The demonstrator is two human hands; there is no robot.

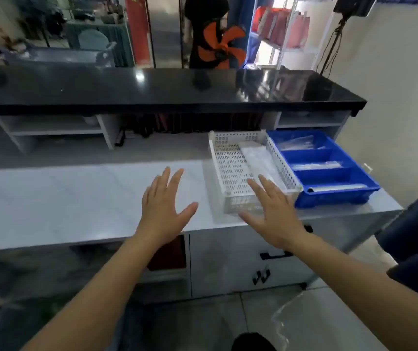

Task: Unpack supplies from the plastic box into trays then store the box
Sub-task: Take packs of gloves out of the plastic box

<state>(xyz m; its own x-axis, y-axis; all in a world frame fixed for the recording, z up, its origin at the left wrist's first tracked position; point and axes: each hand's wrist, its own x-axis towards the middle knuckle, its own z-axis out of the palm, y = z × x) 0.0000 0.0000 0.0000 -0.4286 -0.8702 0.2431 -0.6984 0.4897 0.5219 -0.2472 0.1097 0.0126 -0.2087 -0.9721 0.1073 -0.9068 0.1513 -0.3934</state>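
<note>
Both hands out over the pale worktop (63,206), palms down, holding nothing. Left hand (163,211): fingers (176,181) spread, over bare surface. Right hand (272,214): fingers spread too, overlapping the near end of the white tray (228,168). Contact with tray: cannot tell. White tray holds a clear plastic packet (258,158). Blue tray (349,183) touches its right side, three compartments, clear packets in each. Plastic box: cannot make it out. Behind: black counter (152,89).
</note>
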